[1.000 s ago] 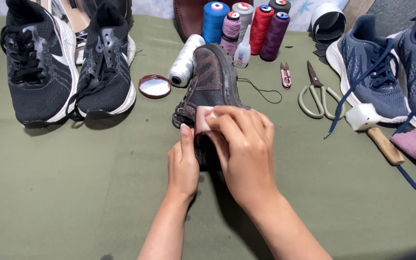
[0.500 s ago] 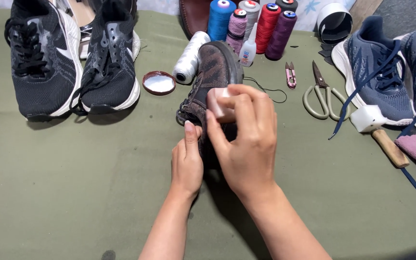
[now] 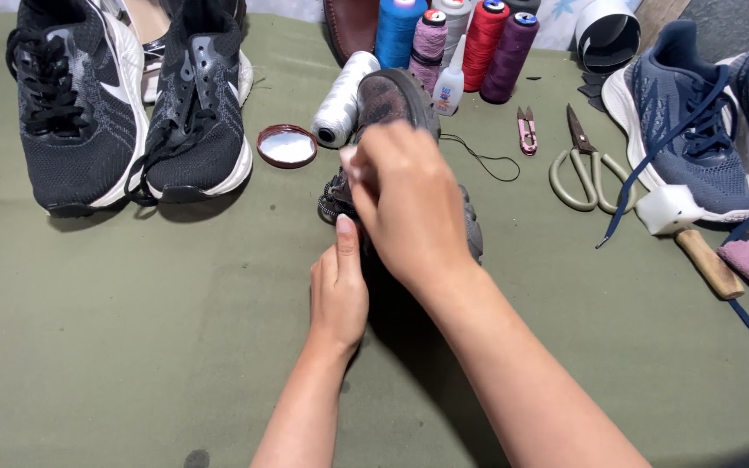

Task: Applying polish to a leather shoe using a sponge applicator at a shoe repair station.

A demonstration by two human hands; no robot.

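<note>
Under the fingers: a worn brown shoe [image 3: 387,100] lies on the olive-green surface [image 3: 132,347], toe pointing away, mostly covered by both hands.
Right hand: the right hand [image 3: 409,204] arches over the shoe's middle, fingers curled around a small pale pad [image 3: 348,160] pressed against the upper; the pad barely shows.
Left hand: the left hand [image 3: 338,290] braces the heel end from the near side, fingers straight and close together, touching the shoe; whether they grip it cannot be told.
Handling, as a judgement: the shoe looks light, with a soft scuffed upper that gives under pressure and a stiffer sole; heel and sole edge look like the firmest places to take hold.
Beyond the fingers: a white thread cone [image 3: 340,104] just beside the toe, upright coloured spools behind it.
Left of the fingers: a round lid [image 3: 287,145], then a pair of black trainers [image 3: 132,104].
Right of the fingers: small thread snips [image 3: 526,130], scissors [image 3: 582,169], blue trainers [image 3: 704,147].
</note>
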